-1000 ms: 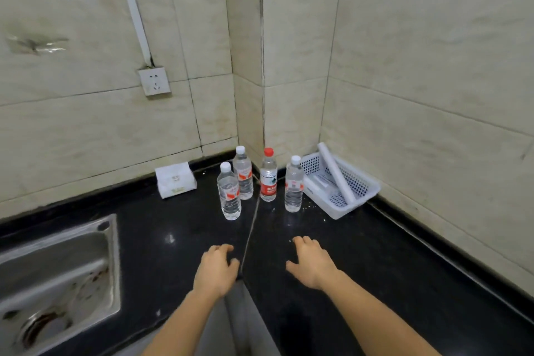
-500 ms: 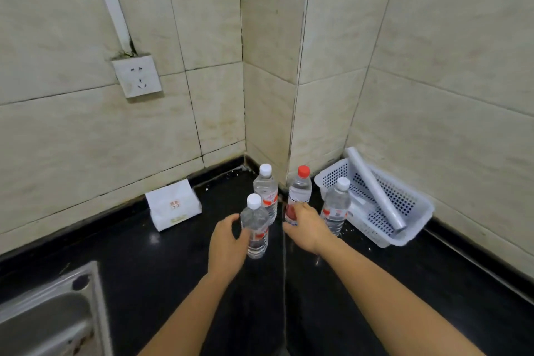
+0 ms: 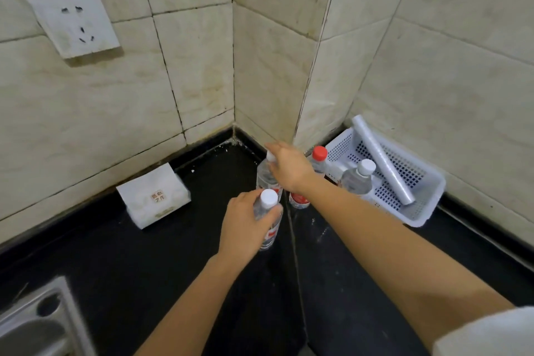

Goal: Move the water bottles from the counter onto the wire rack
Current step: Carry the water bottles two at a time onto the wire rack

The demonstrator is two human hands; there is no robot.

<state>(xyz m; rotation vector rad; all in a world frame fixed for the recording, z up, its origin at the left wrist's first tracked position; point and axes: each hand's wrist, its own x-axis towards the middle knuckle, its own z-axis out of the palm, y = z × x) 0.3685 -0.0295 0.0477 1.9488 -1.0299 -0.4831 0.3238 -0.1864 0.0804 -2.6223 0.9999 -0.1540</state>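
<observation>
Left hand (image 3: 244, 225): grip wrapped around the nearest white-capped bottle (image 3: 268, 215), upright on the black desk (image 3: 144, 263).
Right hand (image 3: 289, 166): at 12 o'clock from the left, over the second white-capped bottle (image 3: 264, 175); whether the grip has closed, I cannot tell.
Red-capped bottle (image 3: 319, 157): just beyond the right wrist, at 1 o'clock.
Fourth bottle (image 3: 359, 179): at 2 o'clock, touching the white basket (image 3: 424, 202).
Tissue pack (image 3: 154, 196): at 10 o'clock.

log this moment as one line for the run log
left hand: wrapped round near bottle | right hand: on far bottle | red-cap bottle, white-cap bottle: untouched | counter
</observation>
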